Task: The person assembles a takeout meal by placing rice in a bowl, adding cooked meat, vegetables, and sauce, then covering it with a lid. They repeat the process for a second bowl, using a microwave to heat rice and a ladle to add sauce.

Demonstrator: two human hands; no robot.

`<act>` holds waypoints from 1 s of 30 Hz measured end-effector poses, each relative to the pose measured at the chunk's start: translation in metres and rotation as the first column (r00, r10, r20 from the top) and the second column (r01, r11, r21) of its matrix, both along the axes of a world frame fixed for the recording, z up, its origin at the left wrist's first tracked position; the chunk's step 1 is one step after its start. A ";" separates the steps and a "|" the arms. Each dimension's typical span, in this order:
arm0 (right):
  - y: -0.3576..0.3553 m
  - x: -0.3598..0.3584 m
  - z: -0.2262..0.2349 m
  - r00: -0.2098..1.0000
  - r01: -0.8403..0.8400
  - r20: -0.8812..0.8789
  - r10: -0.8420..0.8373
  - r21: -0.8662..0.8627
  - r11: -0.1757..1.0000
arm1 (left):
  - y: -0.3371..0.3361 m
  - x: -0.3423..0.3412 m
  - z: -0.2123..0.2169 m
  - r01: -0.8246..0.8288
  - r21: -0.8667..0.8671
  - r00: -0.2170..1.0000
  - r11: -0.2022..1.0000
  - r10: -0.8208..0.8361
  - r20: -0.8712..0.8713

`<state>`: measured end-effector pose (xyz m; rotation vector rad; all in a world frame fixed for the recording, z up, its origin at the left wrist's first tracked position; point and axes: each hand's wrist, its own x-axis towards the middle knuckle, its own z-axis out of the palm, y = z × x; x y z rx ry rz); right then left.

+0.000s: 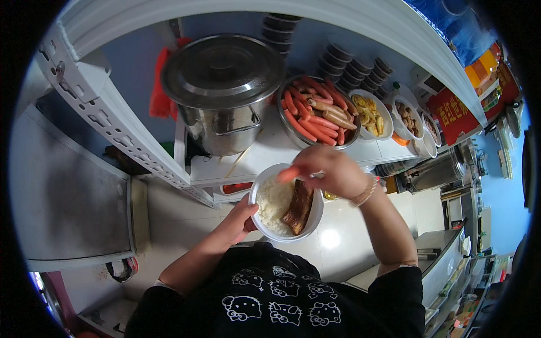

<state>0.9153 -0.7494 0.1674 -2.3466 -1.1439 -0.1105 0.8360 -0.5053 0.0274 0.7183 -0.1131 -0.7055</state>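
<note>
A round white bowl [318, 217] of white rice [273, 208] is gripped at its left rim by my left hand [239, 221]. On the right side of the rice lies a long browned piece of meat [299, 209]. Above the bowl, my right hand [335, 172] pinches a reddish sausage [288, 174], blurred by motion and partly covered by the fingers. Beyond the bowl, a steel basin [285, 128] on the shelf holds many red and some paler sausages [318, 112].
A large lidded steel pot [222, 93] stands left on the white shelf [265, 160], with thin sticks [241, 160] beside it. White bowls hold yellow slices [367, 114] and brown pieces [407, 118]. Stacked lidded tubs [338, 59] line the back. A perforated metal post [112, 121] rises left.
</note>
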 end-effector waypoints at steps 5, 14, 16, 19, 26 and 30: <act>0.035 -0.009 -0.019 0.975 -0.177 0.091 0.201 -0.223 0.959 | 0.000 0.001 0.005 0.042 0.026 0.999 0.999 -0.042 -0.016; 0.028 -0.015 -0.024 0.989 -0.019 0.143 0.043 -0.165 0.986 | 0.010 -0.002 0.004 0.048 -0.009 0.999 0.999 -0.048 0.006; 0.023 -0.017 -0.024 0.998 0.068 0.001 -0.070 -0.248 0.966 | 0.012 -0.003 0.005 0.037 0.017 0.999 0.999 -0.037 -0.016; 0.021 -0.020 -0.029 0.996 0.005 0.084 0.011 -0.190 0.982 | 0.012 -0.003 0.001 0.042 0.054 0.998 0.998 -0.040 -0.047; 0.016 -0.035 -0.032 0.984 0.139 0.142 -0.109 -0.223 0.965 | 0.005 -0.003 -0.016 0.072 0.068 0.983 0.995 -0.059 -0.176; 0.002 -0.047 -0.023 0.963 0.125 0.262 -0.066 -0.213 0.969 | -0.005 0.001 -0.008 0.041 0.051 0.993 0.998 -0.035 -0.116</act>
